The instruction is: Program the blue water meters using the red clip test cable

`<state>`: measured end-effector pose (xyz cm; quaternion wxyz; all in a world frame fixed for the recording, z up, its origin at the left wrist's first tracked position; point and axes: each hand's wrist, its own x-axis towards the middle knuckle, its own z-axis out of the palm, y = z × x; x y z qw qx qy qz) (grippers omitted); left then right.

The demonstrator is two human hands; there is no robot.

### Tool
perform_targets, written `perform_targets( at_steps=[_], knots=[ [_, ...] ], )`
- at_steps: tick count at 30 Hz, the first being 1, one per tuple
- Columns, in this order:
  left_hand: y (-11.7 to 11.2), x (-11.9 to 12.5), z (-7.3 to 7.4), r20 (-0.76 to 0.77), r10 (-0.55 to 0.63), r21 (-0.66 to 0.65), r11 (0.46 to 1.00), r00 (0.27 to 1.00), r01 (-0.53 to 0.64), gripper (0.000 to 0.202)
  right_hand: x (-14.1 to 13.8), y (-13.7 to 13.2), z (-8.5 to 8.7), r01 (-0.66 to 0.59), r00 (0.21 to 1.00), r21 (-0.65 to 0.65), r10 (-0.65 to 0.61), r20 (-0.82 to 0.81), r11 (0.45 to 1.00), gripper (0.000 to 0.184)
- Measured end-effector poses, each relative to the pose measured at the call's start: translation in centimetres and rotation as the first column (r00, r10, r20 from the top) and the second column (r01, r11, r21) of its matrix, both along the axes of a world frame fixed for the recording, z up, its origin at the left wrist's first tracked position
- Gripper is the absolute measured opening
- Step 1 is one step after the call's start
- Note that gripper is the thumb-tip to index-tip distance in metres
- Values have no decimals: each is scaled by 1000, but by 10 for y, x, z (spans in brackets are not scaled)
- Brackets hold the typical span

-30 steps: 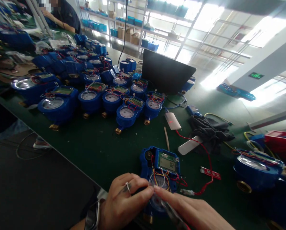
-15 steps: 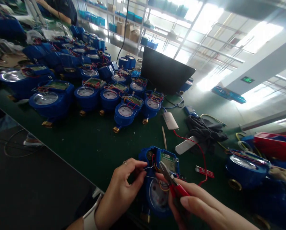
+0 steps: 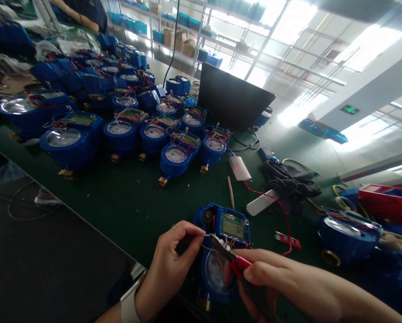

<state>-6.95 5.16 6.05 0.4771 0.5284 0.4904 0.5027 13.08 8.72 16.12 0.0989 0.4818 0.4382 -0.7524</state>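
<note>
Below me on the table lies a blue water meter with a brass fitting, a round dial and an open top part holding a circuit board with a small display. My left hand pinches a thin white wire between thumb and forefinger above the meter. In my right hand is a pair of red-handled cutting pliers. Their jaws lie close to the pinched wire, near the board's lower left corner; whether they touch it I cannot tell. My hands and the pliers partly hide the dial.
Several blue meters stand in rows at the left and back. A laptop sits behind a white box with a red cable. To the right are a dark cloth, another meter and a red bin.
The pliers have moved slightly left and down, their jaws now nearer my left fingertips. The display, earlier partly covered, shows digits. My left hand still pinches the wire.
</note>
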Motion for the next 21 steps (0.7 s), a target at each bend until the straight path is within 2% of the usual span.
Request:
perform_targets(
  at_steps=[4, 9, 21],
  knots=[
    [1, 0, -1, -5, 25, 70, 997, 1000, -25, 11, -1, 5, 0, -23, 1000, -29, 23, 6, 999, 22],
    [1, -1, -2, 9, 23, 96, 995, 1000, -24, 11, -1, 6, 0, -54, 999, -44, 54, 2, 998, 22],
    [-7, 1, -7, 44, 33, 147, 988, 998, -39, 15, -6, -2, -6, 32, 999, -26, -32, -15, 999, 21]
  ],
)
